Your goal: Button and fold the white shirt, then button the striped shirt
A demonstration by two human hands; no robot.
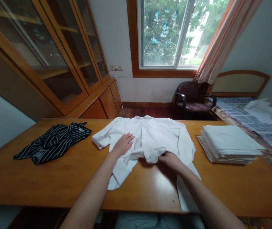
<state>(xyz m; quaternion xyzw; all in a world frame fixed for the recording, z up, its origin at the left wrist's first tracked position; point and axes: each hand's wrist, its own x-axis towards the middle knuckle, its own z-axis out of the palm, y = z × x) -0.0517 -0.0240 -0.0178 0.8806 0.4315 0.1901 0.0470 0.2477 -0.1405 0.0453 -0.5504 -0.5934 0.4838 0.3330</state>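
Observation:
A white long-sleeved shirt (159,135) lies on the wooden table in front of me, collar at the far edge. My left hand (123,144) rests flat on its left front, fingers stretched out. At the lower hem, my right hand (171,161) grips the raised, bunched edge of the shirt; its fingertips are partly hidden by the cloth. Below the right hand the fabric arches off the table, and one long piece hangs toward the near edge, partly behind my right forearm.
On the table's (62,187) left lies a crumpled black-and-white striped garment (57,140). A stack of folded white cloths (231,143) stands at the right. Beyond are a glass-door cabinet (78,63), an office chair (190,95) and a bed (262,124).

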